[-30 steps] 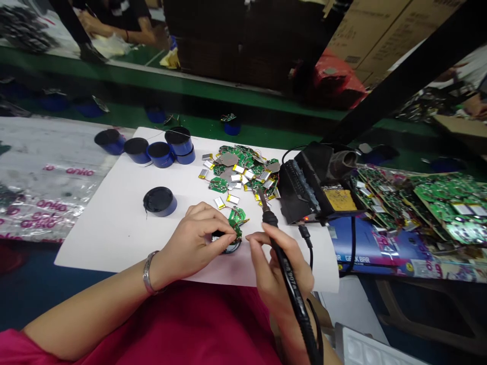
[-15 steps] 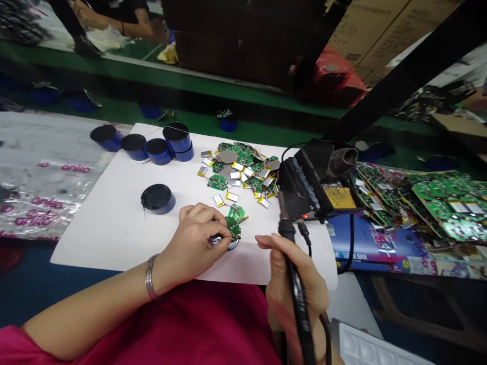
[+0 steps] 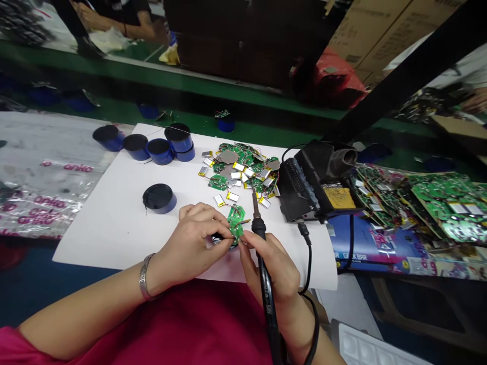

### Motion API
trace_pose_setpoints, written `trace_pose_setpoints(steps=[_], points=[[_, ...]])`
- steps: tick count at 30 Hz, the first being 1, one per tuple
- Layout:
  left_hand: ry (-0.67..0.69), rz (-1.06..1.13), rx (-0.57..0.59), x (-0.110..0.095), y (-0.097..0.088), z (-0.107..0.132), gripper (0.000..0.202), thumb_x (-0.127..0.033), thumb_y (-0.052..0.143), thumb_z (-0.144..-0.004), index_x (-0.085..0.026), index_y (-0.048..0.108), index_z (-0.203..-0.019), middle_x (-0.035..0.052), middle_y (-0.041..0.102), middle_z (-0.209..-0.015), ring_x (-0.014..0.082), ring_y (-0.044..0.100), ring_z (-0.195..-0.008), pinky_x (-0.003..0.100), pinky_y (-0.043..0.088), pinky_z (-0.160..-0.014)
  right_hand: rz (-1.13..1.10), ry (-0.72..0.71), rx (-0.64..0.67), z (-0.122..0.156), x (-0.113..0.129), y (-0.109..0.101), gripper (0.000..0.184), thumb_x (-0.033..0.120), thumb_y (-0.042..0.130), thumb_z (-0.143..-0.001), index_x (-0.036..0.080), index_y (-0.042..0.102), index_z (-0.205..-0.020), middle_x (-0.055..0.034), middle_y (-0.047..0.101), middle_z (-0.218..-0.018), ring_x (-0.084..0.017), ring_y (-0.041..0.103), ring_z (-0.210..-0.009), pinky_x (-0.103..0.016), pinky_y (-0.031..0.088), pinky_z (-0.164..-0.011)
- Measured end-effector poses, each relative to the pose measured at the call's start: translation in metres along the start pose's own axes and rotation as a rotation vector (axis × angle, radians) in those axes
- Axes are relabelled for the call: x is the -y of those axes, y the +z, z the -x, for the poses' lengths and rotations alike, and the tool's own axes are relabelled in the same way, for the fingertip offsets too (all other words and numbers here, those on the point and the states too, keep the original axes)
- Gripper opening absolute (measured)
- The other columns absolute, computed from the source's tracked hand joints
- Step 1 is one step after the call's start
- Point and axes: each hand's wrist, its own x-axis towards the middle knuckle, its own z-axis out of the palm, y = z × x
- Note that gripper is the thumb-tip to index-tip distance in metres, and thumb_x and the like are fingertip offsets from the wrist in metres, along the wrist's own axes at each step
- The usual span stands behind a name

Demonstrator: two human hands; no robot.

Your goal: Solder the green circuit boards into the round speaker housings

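Note:
My left hand (image 3: 194,243) pinches a small green circuit board (image 3: 236,228) over a dark round part (image 3: 222,241) on the white sheet (image 3: 117,223). My right hand (image 3: 272,266) is closed round a black soldering iron (image 3: 262,263), with its fingertips touching the board's right edge. The iron's tip (image 3: 254,203) points up and away, above the board. A second green board (image 3: 236,213) lies just behind the held one.
A heap of green boards and small silver cells (image 3: 243,170) lies behind my hands. Blue round cases (image 3: 160,197) (image 3: 167,144) stand to the left, a black soldering station (image 3: 315,182) to the right, with board panels (image 3: 433,203) beyond. Another person's arms (image 3: 110,20) work at the far bench.
My right hand with the iron swung out to the right toward the station, then came back left to the board. My left hand stayed on the board.

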Motion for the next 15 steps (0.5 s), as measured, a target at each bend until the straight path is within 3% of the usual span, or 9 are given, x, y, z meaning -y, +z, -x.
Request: trace_pose_setpoints(steps=[8, 12, 15], points=[[-0.013, -0.009, 0.021, -0.003, 0.007, 0.005, 0.013, -0.015, 0.068, -0.082, -0.023, 0.07, -0.072, -0.0028, 0.072, -0.087, 0.0193, 0.058, -0.093, 0.043, 0.031, -0.089, 0.083, 0.028, -0.02, 0.002, 0.009, -0.01, 0.042, 0.003, 0.07, -0.082, 0.015, 0.059, -0.121, -0.0053, 0.075, -0.094, -0.017, 0.072, -0.082, -0.031, 0.061, -0.078], [-0.031, -0.009, 0.041, -0.002, 0.007, 0.003, 0.012, -0.017, 0.068, -0.081, -0.024, 0.07, -0.072, -0.0025, 0.073, -0.087, 0.0198, 0.059, -0.093, 0.043, 0.031, -0.09, 0.115, 0.238, -0.075, 0.007, 0.01, -0.025, 0.041, 0.013, 0.063, -0.09, 0.017, 0.056, -0.131, -0.0038, 0.077, -0.093, -0.018, 0.074, -0.079, -0.029, 0.063, -0.073], [-0.044, -0.009, 0.053, -0.002, 0.006, 0.003, 0.012, -0.016, 0.068, -0.08, -0.024, 0.07, -0.071, -0.0024, 0.074, -0.087, 0.0201, 0.059, -0.094, 0.044, 0.031, -0.09, 0.026, 0.369, -0.145, 0.009, 0.013, -0.042, 0.034, 0.02, 0.057, -0.094, 0.016, 0.058, -0.128, -0.0039, 0.075, -0.084, -0.019, 0.073, -0.07, -0.032, 0.062, -0.063]])
